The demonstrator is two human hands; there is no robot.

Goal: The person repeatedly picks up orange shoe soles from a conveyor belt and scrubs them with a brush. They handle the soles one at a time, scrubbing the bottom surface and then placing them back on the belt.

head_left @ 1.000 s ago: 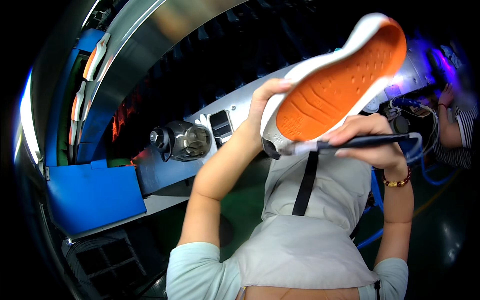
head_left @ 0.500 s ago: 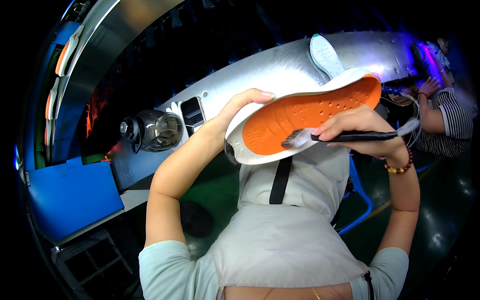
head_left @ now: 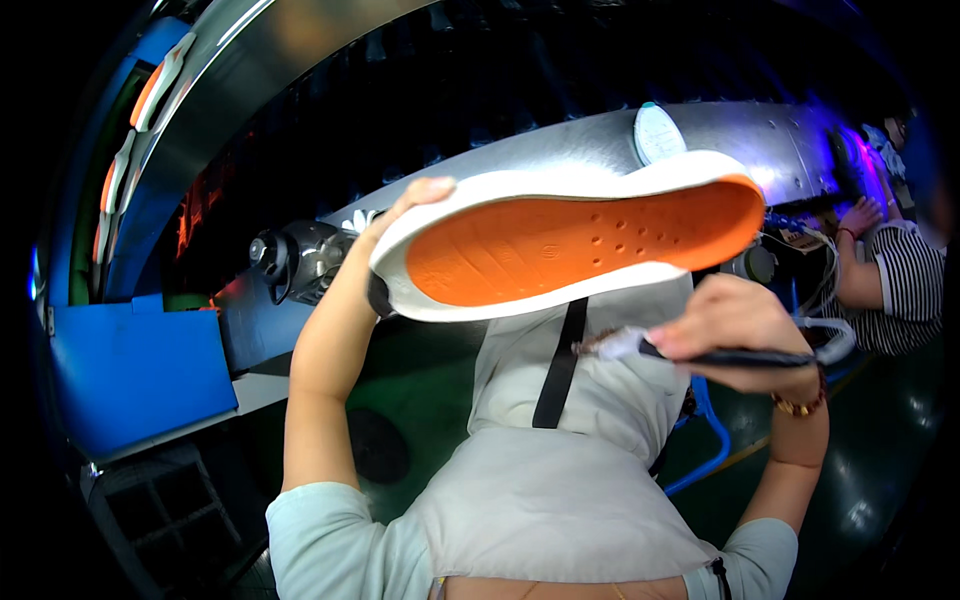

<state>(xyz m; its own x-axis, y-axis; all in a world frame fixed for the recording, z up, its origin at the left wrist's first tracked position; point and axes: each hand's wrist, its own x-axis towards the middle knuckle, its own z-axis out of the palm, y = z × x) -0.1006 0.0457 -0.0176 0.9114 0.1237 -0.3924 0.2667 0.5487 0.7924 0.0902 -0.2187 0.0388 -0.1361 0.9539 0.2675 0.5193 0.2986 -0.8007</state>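
A white shoe sole with an orange inner face is held up in front of my chest. My left hand grips its left end, thumb over the far rim and the other fingers hidden behind it. My right hand is closed round the black handle of a brush. The brush's bristles, smeared by motion, hang over my apron below the sole's near edge, apart from it. A thin pale tube shows at the rear end of the handle.
Behind the sole runs a metal bench with another pale sole. A dark, clear jug stands left. More orange-and-white soles sit beside a blue panel. At right is a co-worker's striped sleeve.
The brush has come off the orange face and moved down toward me. The sole has shifted left and tilted, its near edge now higher above my apron.
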